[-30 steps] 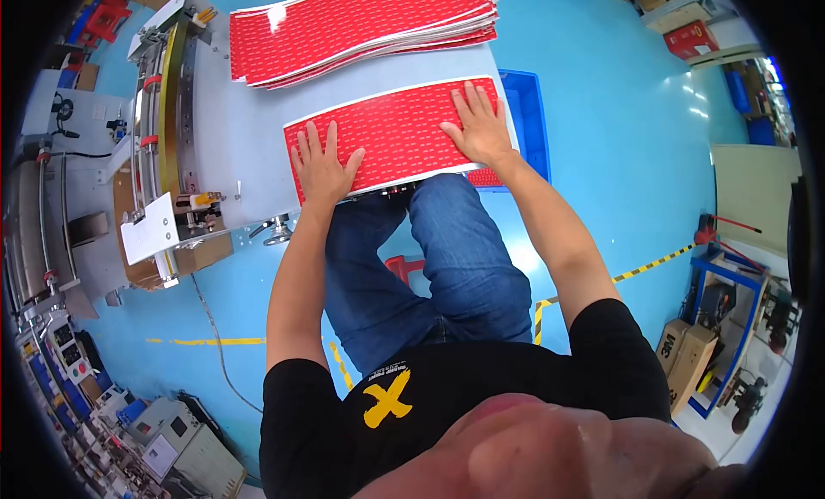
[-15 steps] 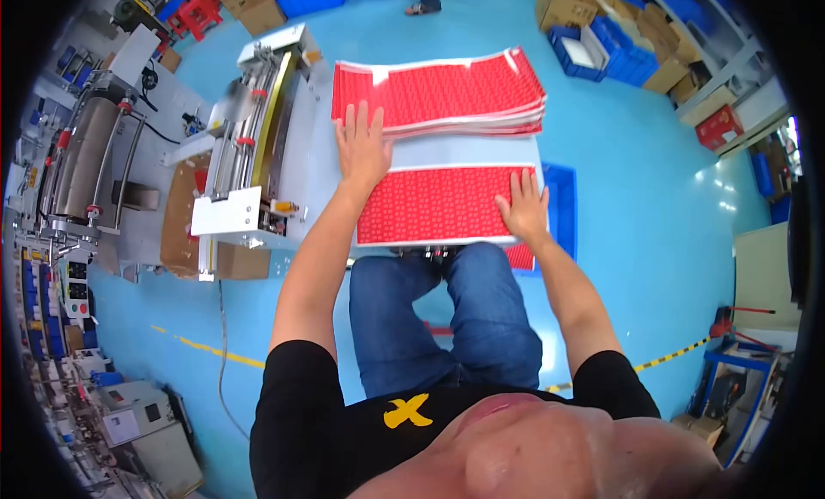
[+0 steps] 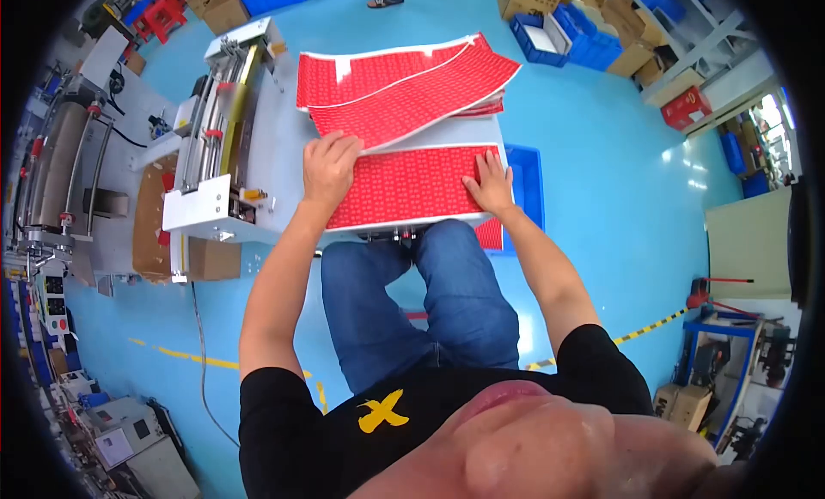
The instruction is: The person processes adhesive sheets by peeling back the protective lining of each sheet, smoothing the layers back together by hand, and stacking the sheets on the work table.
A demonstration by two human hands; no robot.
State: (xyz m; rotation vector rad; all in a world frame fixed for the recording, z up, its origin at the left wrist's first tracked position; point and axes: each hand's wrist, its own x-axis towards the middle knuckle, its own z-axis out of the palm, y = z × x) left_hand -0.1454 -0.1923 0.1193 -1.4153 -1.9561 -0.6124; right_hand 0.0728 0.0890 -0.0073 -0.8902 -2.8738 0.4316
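Left hand [image 3: 331,170] grasping near-left edge of slanted red sheet [image 3: 411,102], just over the stack [image 3: 322,80]. Right hand [image 3: 491,185] open, flat on nearer sheet [image 3: 408,187]. Print too small to read; yellow X [image 3: 383,411] on shirt [image 3: 284,422]. Roller machine [image 3: 219,130] left of grip.

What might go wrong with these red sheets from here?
The angled sheet lies askew over the pile, with the left hand at its near corner, so pulling it might drag others along. Gripped at that corner, it could crease. The front sheet lies close to the table edge above the knees; if the right hand slipped, it might shift.
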